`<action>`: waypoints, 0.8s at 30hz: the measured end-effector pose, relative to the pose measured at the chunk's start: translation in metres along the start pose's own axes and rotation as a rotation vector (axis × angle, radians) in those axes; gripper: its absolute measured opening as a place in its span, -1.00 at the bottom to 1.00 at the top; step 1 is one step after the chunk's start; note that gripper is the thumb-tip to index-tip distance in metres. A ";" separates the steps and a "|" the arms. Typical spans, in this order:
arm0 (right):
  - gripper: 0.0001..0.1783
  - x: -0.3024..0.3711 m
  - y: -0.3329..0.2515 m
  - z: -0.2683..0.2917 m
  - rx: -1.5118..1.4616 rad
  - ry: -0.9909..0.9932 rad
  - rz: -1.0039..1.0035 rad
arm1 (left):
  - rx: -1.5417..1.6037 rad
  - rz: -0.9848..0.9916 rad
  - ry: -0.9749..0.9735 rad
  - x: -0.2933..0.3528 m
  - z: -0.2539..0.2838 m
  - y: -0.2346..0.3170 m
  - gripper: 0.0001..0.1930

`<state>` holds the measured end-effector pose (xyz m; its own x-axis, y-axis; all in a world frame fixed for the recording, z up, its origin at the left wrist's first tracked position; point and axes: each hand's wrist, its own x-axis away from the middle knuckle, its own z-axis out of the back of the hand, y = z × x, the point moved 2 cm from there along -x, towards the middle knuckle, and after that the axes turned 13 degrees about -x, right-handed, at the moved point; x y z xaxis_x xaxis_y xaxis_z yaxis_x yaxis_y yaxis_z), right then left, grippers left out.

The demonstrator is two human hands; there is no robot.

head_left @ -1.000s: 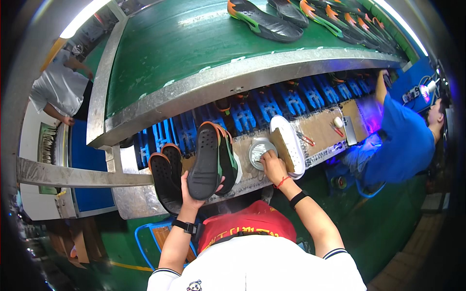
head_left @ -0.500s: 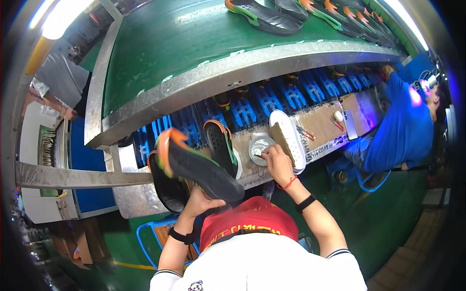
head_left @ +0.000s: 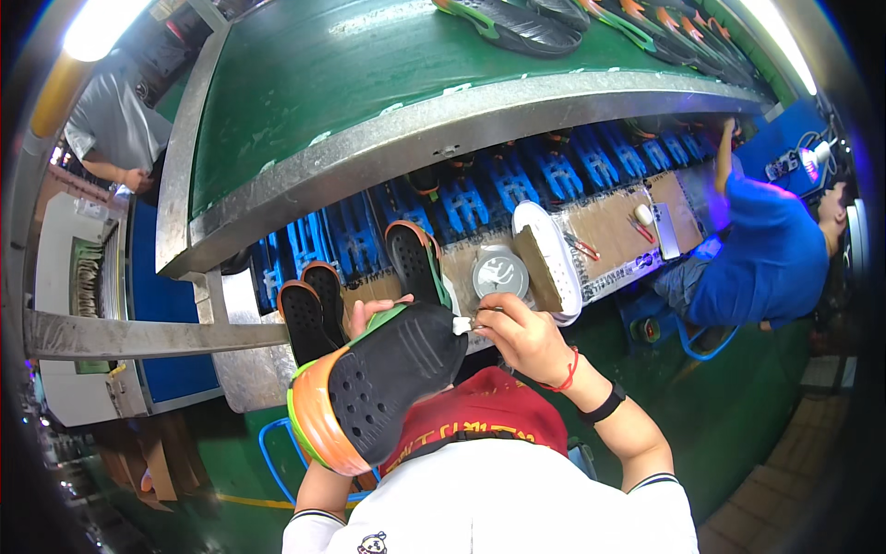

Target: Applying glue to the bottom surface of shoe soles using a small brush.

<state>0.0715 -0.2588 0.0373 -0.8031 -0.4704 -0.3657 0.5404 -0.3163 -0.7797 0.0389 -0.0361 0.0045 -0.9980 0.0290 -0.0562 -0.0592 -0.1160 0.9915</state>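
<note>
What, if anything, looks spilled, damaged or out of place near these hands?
Nothing clearly stands out: the left hand holds the sole, the right hand something white-tipped, and white substance lies inside its dish.

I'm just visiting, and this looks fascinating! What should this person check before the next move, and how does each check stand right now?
1. Shoe sole held by the left hand: ok, fingers show at its side.
2. Small tool held by the right hand: ok, it is pinched.
3. White substance on the tool's tip: ok, a blob shows.
4. Tip touching the sole: cannot tell; they meet in the picture, but depth is unclear.
5. Round bowl near at hand: ok, it sits just beyond the right hand, uncovered, with white substance inside.
</note>
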 end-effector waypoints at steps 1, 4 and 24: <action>-0.81 -0.001 -0.001 0.000 0.027 -0.013 0.014 | 0.110 0.010 0.090 -0.001 -0.005 -0.011 -0.33; -0.80 -0.003 -0.004 0.002 0.051 -0.076 0.028 | 0.476 0.029 0.242 0.000 -0.002 -0.039 -0.55; -0.89 -0.013 -0.004 0.008 -0.292 -0.221 -0.146 | 0.106 -0.050 0.021 -0.001 0.021 -0.071 -0.52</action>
<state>0.0815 -0.2578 0.0495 -0.7757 -0.6139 -0.1464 0.3043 -0.1606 -0.9389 0.0448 -0.0071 -0.0635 -0.9941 0.0114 -0.1076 -0.1077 -0.0089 0.9941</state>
